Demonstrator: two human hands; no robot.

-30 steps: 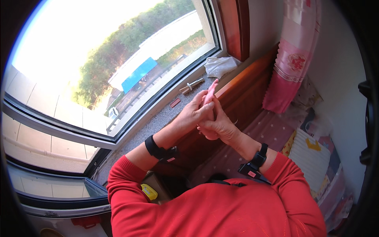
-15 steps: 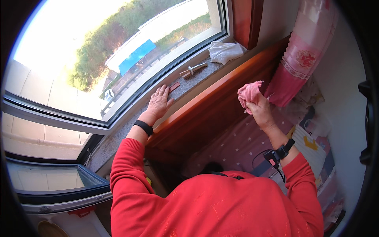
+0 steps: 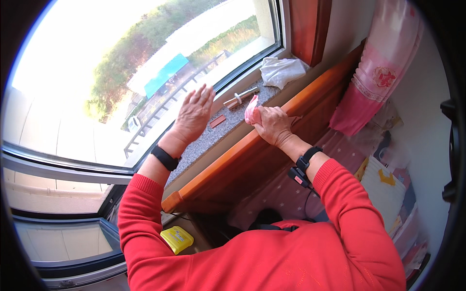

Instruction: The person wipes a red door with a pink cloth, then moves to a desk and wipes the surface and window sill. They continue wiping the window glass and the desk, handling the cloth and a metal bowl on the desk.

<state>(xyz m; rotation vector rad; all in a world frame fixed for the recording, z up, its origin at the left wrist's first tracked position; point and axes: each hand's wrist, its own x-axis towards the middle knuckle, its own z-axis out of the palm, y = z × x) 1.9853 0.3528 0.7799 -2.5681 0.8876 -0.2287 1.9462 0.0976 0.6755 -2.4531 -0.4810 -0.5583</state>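
My left hand (image 3: 194, 114) is raised before the window pane (image 3: 160, 53), fingers stretched out and holding nothing. Just beyond its wrist lies a small reddish-brown block (image 3: 218, 121) on the speckled grey stone sill (image 3: 196, 150). My right hand (image 3: 274, 125) is closed round a crumpled pink cloth (image 3: 252, 110), part of which sticks out past the thumb toward the sill. That hand is above the orange-brown wooden board (image 3: 228, 162) running along the sill. Close to the cloth, a wooden piece with a metal rod (image 3: 241, 98) rests on the sill.
A white crumpled bag (image 3: 281, 72) lies at the sill's far end. The pink curtain (image 3: 361, 97) hangs at the right. An open window sash (image 3: 68, 242) juts in at the lower left, near a yellow box (image 3: 177, 239). Below the board is a star-patterned pink cover (image 3: 262, 191).
My left hand has lifted off the sill toward the pane. My right hand has brought the pink cloth left, from over the bed to the board beside the sill.
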